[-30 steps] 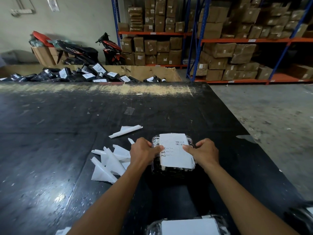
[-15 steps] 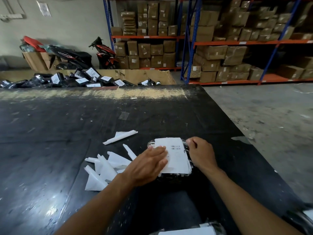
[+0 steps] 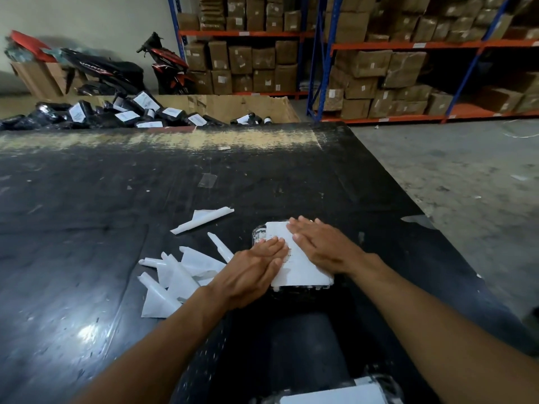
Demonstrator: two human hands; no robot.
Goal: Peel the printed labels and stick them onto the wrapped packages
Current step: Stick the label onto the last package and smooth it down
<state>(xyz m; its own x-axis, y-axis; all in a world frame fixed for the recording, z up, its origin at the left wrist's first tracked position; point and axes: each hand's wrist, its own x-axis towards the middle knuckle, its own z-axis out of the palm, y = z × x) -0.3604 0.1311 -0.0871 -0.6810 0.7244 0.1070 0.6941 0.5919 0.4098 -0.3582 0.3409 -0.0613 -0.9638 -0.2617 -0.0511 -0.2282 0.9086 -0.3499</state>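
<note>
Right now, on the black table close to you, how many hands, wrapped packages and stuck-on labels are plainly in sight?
Hands: 2, the left hand and the right hand
Wrapped packages: 2, the pressed package and the near package
Labels: 2, the pressed label and the near label
Total: 6

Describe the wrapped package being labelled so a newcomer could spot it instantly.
On the wide black worktable, look just right of the heap of white backing-paper scraps. There sits a dark package in clear bubble wrap topped with a white printed label. Only this one, unlike the labelled package at the picture's bottom edge, lies under the flat left hand and right hand.
</note>
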